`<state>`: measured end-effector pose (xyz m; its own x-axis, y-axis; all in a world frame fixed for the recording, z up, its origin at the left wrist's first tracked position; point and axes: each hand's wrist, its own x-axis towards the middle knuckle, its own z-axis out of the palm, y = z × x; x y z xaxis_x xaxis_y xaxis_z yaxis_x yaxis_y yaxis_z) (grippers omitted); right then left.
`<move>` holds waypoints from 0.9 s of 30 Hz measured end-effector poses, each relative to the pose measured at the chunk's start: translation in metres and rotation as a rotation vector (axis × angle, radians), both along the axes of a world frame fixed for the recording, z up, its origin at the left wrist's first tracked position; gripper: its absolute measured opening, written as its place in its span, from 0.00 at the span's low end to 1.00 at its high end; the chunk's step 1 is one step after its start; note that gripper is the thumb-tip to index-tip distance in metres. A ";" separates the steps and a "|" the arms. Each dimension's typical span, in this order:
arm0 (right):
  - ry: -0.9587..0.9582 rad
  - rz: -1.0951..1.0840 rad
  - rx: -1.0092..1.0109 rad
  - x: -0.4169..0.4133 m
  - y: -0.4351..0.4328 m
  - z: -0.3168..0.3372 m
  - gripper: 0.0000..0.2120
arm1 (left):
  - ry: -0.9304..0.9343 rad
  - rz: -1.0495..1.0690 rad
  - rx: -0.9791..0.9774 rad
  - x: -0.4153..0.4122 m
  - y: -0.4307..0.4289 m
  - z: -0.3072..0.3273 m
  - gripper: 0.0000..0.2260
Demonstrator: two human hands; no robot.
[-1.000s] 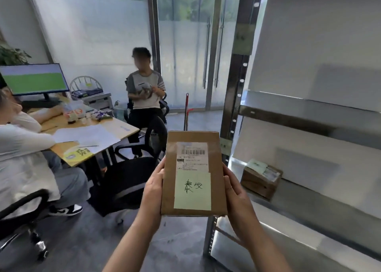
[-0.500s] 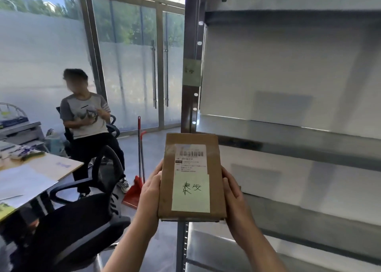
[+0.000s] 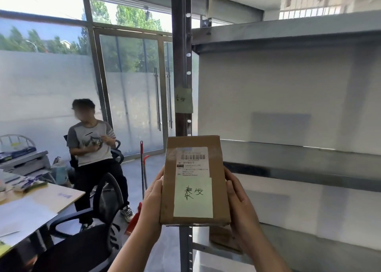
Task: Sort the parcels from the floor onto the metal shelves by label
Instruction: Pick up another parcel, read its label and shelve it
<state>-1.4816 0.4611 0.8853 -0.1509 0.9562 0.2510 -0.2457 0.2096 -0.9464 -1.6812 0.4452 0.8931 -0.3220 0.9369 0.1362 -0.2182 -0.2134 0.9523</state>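
Note:
I hold a flat brown cardboard parcel [image 3: 193, 181] upright in front of me, its face toward me. It carries a white barcode label and a pale green note with handwritten characters. My left hand [image 3: 153, 201] grips its left edge and my right hand [image 3: 240, 199] grips its right edge. Behind the parcel rises the metal shelf post [image 3: 181, 65], with a green note [image 3: 183, 99] bearing similar handwriting stuck on it. A bare metal shelf [image 3: 299, 158] runs right from the post at parcel height, with another shelf [image 3: 288, 28] above.
A brown parcel [image 3: 223, 238] lies on a lower shelf, partly hidden behind my right hand. A black office chair [image 3: 82, 236] and a desk [image 3: 37, 203] stand at lower left. A person sits by the glass doors. A red-handled broom [image 3: 142, 168] leans near the post.
My view has swung right and upward, from the desk and lower shelf to the post's green note and upper shelves. The parcel stays held between both hands.

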 end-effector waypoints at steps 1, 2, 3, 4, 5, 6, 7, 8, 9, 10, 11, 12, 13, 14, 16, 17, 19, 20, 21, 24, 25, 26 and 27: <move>0.003 -0.011 0.017 0.005 0.003 0.006 0.18 | -0.003 -0.007 0.004 0.004 0.005 0.004 0.16; 0.004 -0.016 0.030 0.010 0.006 0.012 0.18 | -0.008 -0.019 0.011 0.009 0.008 0.008 0.15; -0.003 -0.020 0.042 0.016 0.009 0.017 0.19 | -0.014 -0.036 0.019 0.015 0.013 0.013 0.14; -0.017 -0.029 0.053 0.023 0.012 0.023 0.19 | -0.020 -0.051 0.029 0.020 0.017 0.018 0.13; -0.034 -0.041 0.066 0.029 0.016 0.027 0.19 | -0.014 -0.063 0.039 0.026 0.023 0.022 0.12; -0.049 -0.052 0.080 0.035 0.020 0.031 0.20 | -0.001 -0.078 0.052 0.032 0.028 0.028 0.13; -0.061 -0.062 0.091 0.041 0.025 0.034 0.20 | 0.015 -0.084 0.062 0.037 0.033 0.033 0.13; -0.071 -0.071 0.097 0.046 0.029 0.036 0.20 | 0.024 -0.090 0.073 0.042 0.037 0.037 0.14; -0.082 -0.079 0.098 0.051 0.033 0.038 0.20 | 0.033 -0.094 0.079 0.047 0.042 0.041 0.15; -0.096 -0.087 0.099 0.055 0.037 0.041 0.19 | 0.043 -0.105 0.082 0.051 0.045 0.045 0.16; -0.110 -0.093 0.100 0.060 0.041 0.043 0.18 | 0.054 -0.112 0.082 0.055 0.049 0.049 0.16; -0.124 -0.097 0.101 0.066 0.045 0.045 0.18 | 0.063 -0.116 0.084 0.060 0.052 0.052 0.14; -0.135 -0.100 0.104 0.071 0.049 0.048 0.17 | 0.065 -0.116 0.083 0.065 0.055 0.056 0.13; -0.146 -0.104 0.109 0.077 0.054 0.052 0.17 | 0.063 -0.119 0.079 0.070 0.058 0.062 0.12; -0.157 -0.113 0.122 0.087 0.065 0.061 0.18 | 0.053 -0.148 0.060 0.078 0.069 0.071 0.12; -0.158 -0.118 0.123 0.092 0.070 0.065 0.17 | 0.051 -0.171 0.044 0.082 0.075 0.075 0.13; -0.165 -0.120 0.109 0.100 0.080 0.073 0.17 | 0.058 -0.214 0.024 0.091 0.085 0.081 0.15; -0.170 -0.120 0.095 0.104 0.085 0.075 0.18 | 0.062 -0.238 0.016 0.095 0.089 0.084 0.15; -0.176 -0.125 0.081 0.107 0.091 0.076 0.18 | 0.066 -0.250 -0.002 0.099 0.093 0.087 0.15; -0.185 -0.133 0.045 0.115 0.107 0.077 0.20 | 0.066 -0.259 -0.050 0.109 0.109 0.091 0.15; -0.182 -0.133 0.035 0.116 0.112 0.077 0.21 | 0.064 -0.257 -0.072 0.110 0.114 0.092 0.15; -0.178 -0.132 0.026 0.119 0.119 0.076 0.21 | 0.058 -0.257 -0.100 0.111 0.120 0.092 0.15; -0.175 -0.130 0.016 0.120 0.125 0.075 0.21 | 0.045 -0.258 -0.130 0.110 0.124 0.092 0.16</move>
<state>-1.3619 0.5864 0.9607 -0.0694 0.9666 0.2466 -0.0477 0.2437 -0.9687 -1.5709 0.5687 0.9849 -0.0671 0.9976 0.0183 -0.2058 -0.0317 0.9781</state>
